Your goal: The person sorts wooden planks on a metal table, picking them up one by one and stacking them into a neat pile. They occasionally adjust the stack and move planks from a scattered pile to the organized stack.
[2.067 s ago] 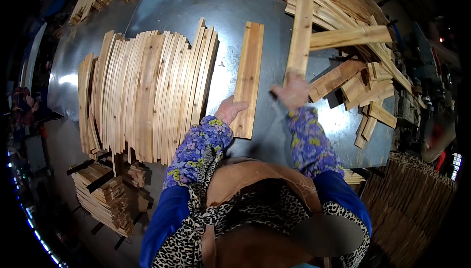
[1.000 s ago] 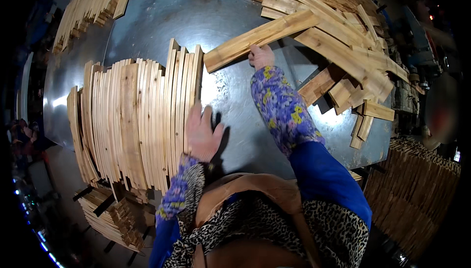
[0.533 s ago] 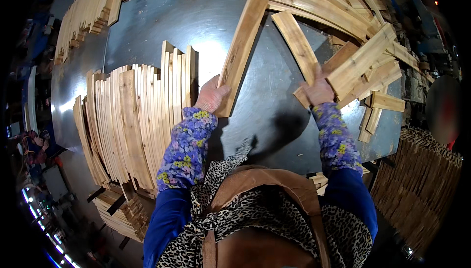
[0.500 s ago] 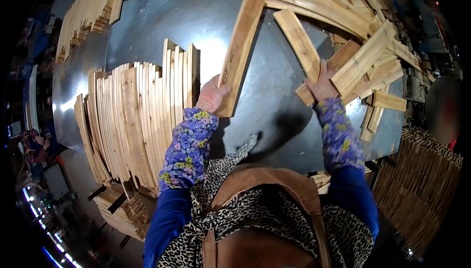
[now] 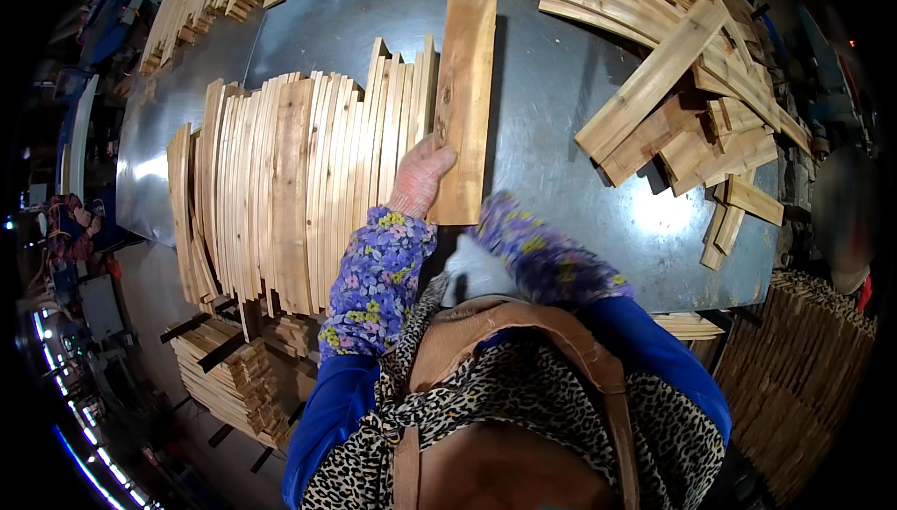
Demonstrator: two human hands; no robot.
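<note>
My left hand (image 5: 422,177) is closed on the lower left edge of a long wooden board (image 5: 464,90), its thumb on the face. The board stands tilted on the metal tabletop, its far end pointing away from me. Directly to its left is a row of thin boards (image 5: 292,183) packed on edge, uneven at the far ends. My right forearm, in a flowered sleeve (image 5: 561,253), crosses in front of me to the board's lower right edge. Behind that board and the blurred cuff, my right hand is hidden, so what it holds cannot be seen.
A loose pile of boards (image 5: 654,80) lies crosswise at the right of the metal table (image 5: 551,136). Another row of boards (image 5: 210,1) stands at the far left. Below the table are stacked boards (image 5: 224,375) on the left and a tall brown stack (image 5: 794,389) on the right.
My left hand has brought the long board left against the row and turned it more upright. My right hand has swung from the pile to behind this board; the shorter board it held no longer shows.
</note>
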